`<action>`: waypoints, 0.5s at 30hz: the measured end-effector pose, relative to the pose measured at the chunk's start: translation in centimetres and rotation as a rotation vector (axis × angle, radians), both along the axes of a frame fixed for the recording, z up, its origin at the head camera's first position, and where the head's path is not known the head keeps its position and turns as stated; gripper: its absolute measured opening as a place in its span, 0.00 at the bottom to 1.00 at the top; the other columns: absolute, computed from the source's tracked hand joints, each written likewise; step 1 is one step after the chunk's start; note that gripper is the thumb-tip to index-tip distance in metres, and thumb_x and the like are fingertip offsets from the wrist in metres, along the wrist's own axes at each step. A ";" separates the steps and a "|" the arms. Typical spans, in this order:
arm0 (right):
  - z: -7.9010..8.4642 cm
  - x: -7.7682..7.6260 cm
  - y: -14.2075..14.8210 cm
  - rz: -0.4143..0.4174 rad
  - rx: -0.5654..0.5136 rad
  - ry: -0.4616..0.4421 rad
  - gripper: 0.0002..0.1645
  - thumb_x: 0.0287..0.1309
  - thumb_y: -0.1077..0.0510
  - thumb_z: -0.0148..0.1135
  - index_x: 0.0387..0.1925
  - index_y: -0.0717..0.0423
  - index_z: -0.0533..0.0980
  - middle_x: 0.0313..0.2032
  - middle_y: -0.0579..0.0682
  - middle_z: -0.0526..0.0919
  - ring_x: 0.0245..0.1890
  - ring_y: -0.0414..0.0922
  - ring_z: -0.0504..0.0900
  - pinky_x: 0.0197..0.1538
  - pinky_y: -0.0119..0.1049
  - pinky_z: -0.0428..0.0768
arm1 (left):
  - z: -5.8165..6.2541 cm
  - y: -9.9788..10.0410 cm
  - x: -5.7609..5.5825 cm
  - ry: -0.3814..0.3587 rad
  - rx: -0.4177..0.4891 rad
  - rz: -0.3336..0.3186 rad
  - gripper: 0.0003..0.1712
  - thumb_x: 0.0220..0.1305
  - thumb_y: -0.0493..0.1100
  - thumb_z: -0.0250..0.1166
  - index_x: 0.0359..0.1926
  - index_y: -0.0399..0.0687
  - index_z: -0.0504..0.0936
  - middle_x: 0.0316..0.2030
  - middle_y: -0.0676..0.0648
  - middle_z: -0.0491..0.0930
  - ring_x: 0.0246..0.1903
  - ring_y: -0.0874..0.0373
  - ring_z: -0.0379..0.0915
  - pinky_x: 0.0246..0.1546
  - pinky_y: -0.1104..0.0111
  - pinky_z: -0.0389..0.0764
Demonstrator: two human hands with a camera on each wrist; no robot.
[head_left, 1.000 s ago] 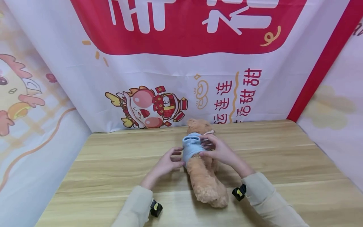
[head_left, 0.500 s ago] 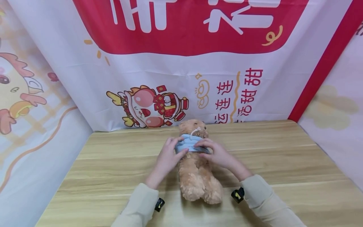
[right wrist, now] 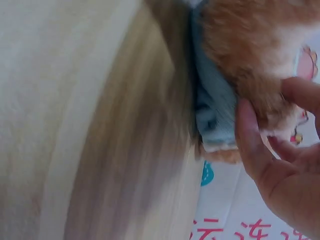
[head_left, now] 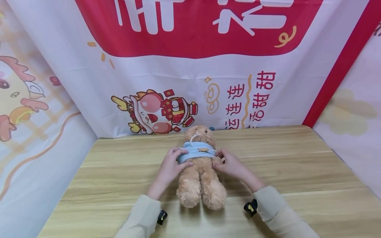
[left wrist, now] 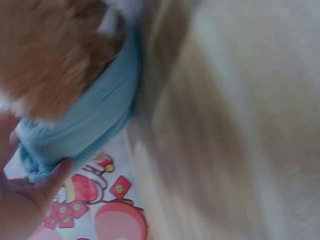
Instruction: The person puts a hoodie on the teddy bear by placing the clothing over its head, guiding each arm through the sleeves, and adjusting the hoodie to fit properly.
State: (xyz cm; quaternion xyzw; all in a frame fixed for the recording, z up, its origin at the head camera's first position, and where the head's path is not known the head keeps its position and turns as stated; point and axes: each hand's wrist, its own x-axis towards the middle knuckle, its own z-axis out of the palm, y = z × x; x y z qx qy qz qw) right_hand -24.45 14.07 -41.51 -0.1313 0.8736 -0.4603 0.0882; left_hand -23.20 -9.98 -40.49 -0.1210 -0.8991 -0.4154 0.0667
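Across the pale wooden table (head_left: 119, 185), head towards the middle of its far edge, a teddy bear (head_left: 200, 167) lies face-up, left hand (head_left: 171, 165) half-closed round its blue top (head_left: 194, 151), right hand (head_left: 232, 166) pinching its furry arm (right wrist: 260, 95), seemingly steadying it square!

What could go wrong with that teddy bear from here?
The left hand grips the teddy bear at its blue shirt, so the cloth might ride up or twist. The head is close to the banner behind the table; a push that way could crumple the banner. The white cord might get caught on something.
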 end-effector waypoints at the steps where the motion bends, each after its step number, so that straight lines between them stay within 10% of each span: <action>1: 0.0 0.0 -0.2 -0.020 -0.001 0.015 0.25 0.48 0.60 0.64 0.48 0.65 0.68 0.44 0.62 0.76 0.37 0.47 0.78 0.38 0.33 0.79 | -0.2 0.0 0.0 0.003 0.008 0.008 0.23 0.51 0.45 0.73 0.48 0.42 0.81 0.55 0.33 0.72 0.56 0.38 0.71 0.61 0.49 0.72; 7: 0.7 -0.9 -0.2 -0.077 0.002 0.040 0.27 0.45 0.62 0.61 0.50 0.67 0.72 0.40 0.61 0.79 0.37 0.47 0.77 0.34 0.31 0.76 | -1.2 -0.1 -0.1 0.029 0.008 0.023 0.18 0.52 0.45 0.72 0.44 0.43 0.80 0.52 0.33 0.73 0.53 0.39 0.71 0.57 0.47 0.73; 15: 1.1 -1.4 1.5 0.051 -0.081 -0.114 0.33 0.58 0.49 0.64 0.58 0.66 0.68 0.53 0.64 0.75 0.52 0.54 0.77 0.52 0.40 0.80 | -1.3 -0.2 0.0 0.282 -0.179 -0.022 0.18 0.52 0.43 0.70 0.45 0.42 0.83 0.50 0.38 0.78 0.51 0.42 0.75 0.56 0.50 0.75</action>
